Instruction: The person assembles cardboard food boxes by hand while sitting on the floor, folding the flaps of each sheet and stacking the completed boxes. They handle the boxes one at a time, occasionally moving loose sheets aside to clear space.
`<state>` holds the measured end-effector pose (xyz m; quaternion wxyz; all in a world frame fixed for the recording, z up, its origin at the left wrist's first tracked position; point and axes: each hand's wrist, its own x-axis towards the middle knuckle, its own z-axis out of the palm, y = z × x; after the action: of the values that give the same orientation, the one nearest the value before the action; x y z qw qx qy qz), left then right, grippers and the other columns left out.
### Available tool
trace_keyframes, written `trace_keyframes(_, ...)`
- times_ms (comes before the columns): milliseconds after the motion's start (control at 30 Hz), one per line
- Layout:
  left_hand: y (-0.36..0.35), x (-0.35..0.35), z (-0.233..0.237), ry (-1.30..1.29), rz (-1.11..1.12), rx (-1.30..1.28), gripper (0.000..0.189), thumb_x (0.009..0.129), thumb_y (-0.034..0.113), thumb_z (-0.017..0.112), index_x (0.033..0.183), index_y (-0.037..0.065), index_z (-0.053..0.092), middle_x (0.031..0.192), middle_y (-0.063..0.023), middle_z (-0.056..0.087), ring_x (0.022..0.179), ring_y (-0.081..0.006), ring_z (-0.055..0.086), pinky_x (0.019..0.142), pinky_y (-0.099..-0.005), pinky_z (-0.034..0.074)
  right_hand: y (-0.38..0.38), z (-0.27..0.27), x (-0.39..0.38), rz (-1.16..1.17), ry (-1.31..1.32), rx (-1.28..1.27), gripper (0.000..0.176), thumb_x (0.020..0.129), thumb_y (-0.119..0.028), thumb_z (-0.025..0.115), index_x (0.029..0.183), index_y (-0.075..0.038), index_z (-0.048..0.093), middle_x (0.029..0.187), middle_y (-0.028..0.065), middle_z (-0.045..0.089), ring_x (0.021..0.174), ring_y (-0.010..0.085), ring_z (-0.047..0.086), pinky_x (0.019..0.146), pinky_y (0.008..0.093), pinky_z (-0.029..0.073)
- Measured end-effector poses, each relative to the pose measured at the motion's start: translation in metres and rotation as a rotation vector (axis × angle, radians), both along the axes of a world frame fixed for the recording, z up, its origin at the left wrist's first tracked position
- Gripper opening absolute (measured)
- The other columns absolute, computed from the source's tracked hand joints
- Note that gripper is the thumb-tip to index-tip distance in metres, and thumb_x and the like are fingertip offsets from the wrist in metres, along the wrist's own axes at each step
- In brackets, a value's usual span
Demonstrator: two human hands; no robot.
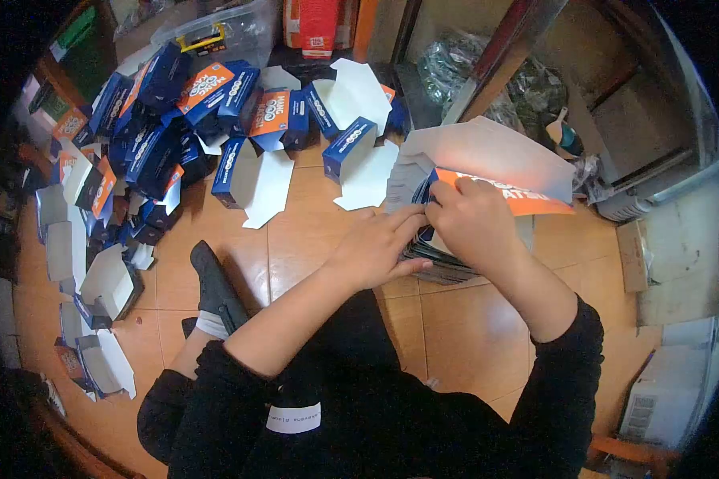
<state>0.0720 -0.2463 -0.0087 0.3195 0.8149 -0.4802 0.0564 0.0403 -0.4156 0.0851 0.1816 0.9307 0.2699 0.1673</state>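
Note:
A thick stack of flat cardboard sheets [447,270] stands on the tiled floor in front of me, right of centre. Its top sheet [535,204] shows an orange and white printed face, and a pale panel rises behind it. My right hand [473,219] has its fingers curled on the near left edge of that top sheet, pinching it. Beside it, my left hand [382,247] rests against the left side of the stack, fingertips close to my right fingers and thumb stretched along the sheet edges. What lies under my left fingertips is hidden.
Several folded blue and orange boxes [152,156] are heaped at the left, some open with white insides. An open box [252,188] lies nearer the middle. A clear plastic bin [244,40] stands behind. My shoe [213,283] is on the floor at left.

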Motion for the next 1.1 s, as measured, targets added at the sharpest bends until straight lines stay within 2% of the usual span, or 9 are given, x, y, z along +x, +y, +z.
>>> trace_keyframes(200, -0.003, -0.004, 0.011, -0.047, 0.000, 0.145, 0.069, 0.078, 0.052, 0.060, 0.129, 0.008, 0.045, 0.127, -0.0100, 0.046, 0.107, -0.0291, 0.053, 0.087, -0.0404, 0.040, -0.009, 0.043, 0.029, -0.103, 0.226, 0.152, 0.017, 0.071, -0.004, 0.055, 0.070, -0.014, 0.069, 0.083, 0.0042, 0.063, 0.078, 0.0248, 0.062, 0.067, 0.0337, 0.049)
trace_keyframes(300, -0.005, -0.007, 0.021, -0.158, 0.066, 0.197, 0.069, 0.078, 0.060, 0.055, 0.124, 0.009, 0.050, 0.125, -0.0076, 0.048, 0.092, -0.0307, 0.058, 0.081, -0.0384, 0.040, -0.016, 0.051, 0.049, -0.101, 0.329, 0.166, 0.017, 0.070, -0.003, 0.055, 0.070, -0.012, 0.069, 0.082, 0.0055, 0.063, 0.079, 0.0262, 0.062, 0.067, 0.0349, 0.049)
trace_keyframes(367, -0.009, -0.005, 0.017, -0.168, 0.055, 0.187, 0.070, 0.077, 0.061, 0.054, 0.123, 0.009, 0.051, 0.123, -0.0075, 0.049, 0.093, -0.0297, 0.058, 0.081, -0.0386, 0.040, -0.020, 0.052, 0.057, -0.088, 0.381, 0.181, 0.016, 0.070, -0.003, 0.055, 0.070, -0.012, 0.069, 0.082, 0.0061, 0.063, 0.079, 0.0266, 0.062, 0.067, 0.0356, 0.049)
trace_keyframes(600, -0.011, 0.003, 0.024, -0.127, -0.004, 0.237, 0.067, 0.076, 0.062, 0.055, 0.116, 0.008, 0.053, 0.116, -0.0068, 0.053, 0.096, -0.0252, 0.057, 0.081, -0.0387, 0.041, -0.001, 0.027, 0.018, -0.038, 0.142, 0.009, 0.006, 0.067, -0.010, 0.060, 0.066, -0.009, 0.067, 0.078, 0.0058, 0.060, 0.071, 0.0250, 0.062, 0.063, 0.0348, 0.050)
trace_keyframes(667, -0.008, 0.005, 0.021, -0.147, 0.012, 0.217, 0.058, 0.077, 0.056, 0.058, 0.110, 0.009, 0.057, 0.116, -0.0066, 0.053, 0.096, -0.0250, 0.057, 0.081, -0.0385, 0.041, 0.003, 0.009, 0.003, -0.036, 0.063, 0.001, 0.006, 0.067, -0.013, 0.061, 0.064, -0.009, 0.066, 0.076, 0.0048, 0.059, 0.067, 0.0242, 0.061, 0.061, 0.0343, 0.051)
trace_keyframes(833, -0.007, 0.015, 0.006, -0.077, -0.011, -0.012, 0.031, 0.076, 0.037, 0.065, 0.093, 0.011, 0.067, 0.111, -0.0055, 0.056, 0.096, -0.0249, 0.057, 0.081, -0.0387, 0.040, 0.011, -0.026, -0.021, -0.073, -0.044, 0.042, 0.010, 0.065, -0.013, 0.061, 0.071, -0.006, 0.063, 0.080, 0.0046, 0.055, 0.076, 0.0212, 0.057, 0.062, 0.0343, 0.049)
trace_keyframes(900, -0.007, 0.014, 0.007, -0.062, -0.005, -0.086, 0.022, 0.073, 0.031, 0.067, 0.086, 0.013, 0.069, 0.107, -0.0049, 0.058, 0.094, -0.0240, 0.056, 0.081, -0.0388, 0.039, 0.009, -0.020, -0.023, -0.017, -0.062, 0.152, 0.009, 0.065, -0.011, 0.061, 0.072, -0.006, 0.063, 0.083, 0.0045, 0.058, 0.074, 0.0212, 0.058, 0.062, 0.0343, 0.049)
trace_keyframes(1033, -0.003, 0.007, 0.024, 0.018, -0.007, -0.085, 0.020, 0.071, 0.030, 0.069, 0.082, 0.013, 0.069, 0.102, -0.0047, 0.060, 0.091, -0.0240, 0.054, 0.080, -0.0387, 0.040, -0.006, 0.015, -0.017, 0.015, -0.028, 0.362, 0.008, 0.066, -0.009, 0.060, 0.072, -0.009, 0.064, 0.087, 0.0031, 0.062, 0.072, 0.0200, 0.059, 0.061, 0.0331, 0.049)
trace_keyframes(1100, -0.002, 0.006, 0.029, 0.016, -0.043, -0.050, 0.020, 0.069, 0.028, 0.071, 0.079, 0.011, 0.068, 0.102, -0.0071, 0.060, 0.087, -0.0269, 0.055, 0.080, -0.0392, 0.042, -0.012, 0.029, -0.012, 0.067, 0.032, 0.297, 0.006, 0.067, -0.010, 0.060, 0.072, -0.010, 0.064, 0.087, 0.0020, 0.062, 0.071, 0.0189, 0.060, 0.061, 0.0329, 0.049)
